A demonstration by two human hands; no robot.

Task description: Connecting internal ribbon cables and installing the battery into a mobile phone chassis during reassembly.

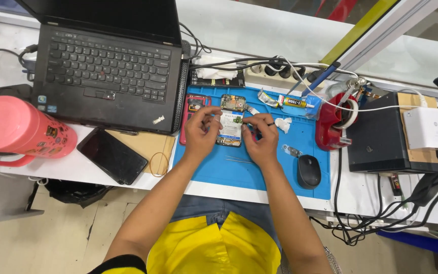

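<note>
We are steadying the opened phone [231,121] on the blue mat [259,167] in the middle of the bench: left hand [202,133] pinching its left edge, right hand [260,139] pinching something tiny at its right side (too small to identify). Risk as we are judging it: fingers slipping onto exposed circuitry, or an elbow nudging the tweezers [239,160] and mouse [308,171] off the mat.

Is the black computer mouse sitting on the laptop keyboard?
No, the black mouse lies on the blue mat, right of the right hand.
</note>
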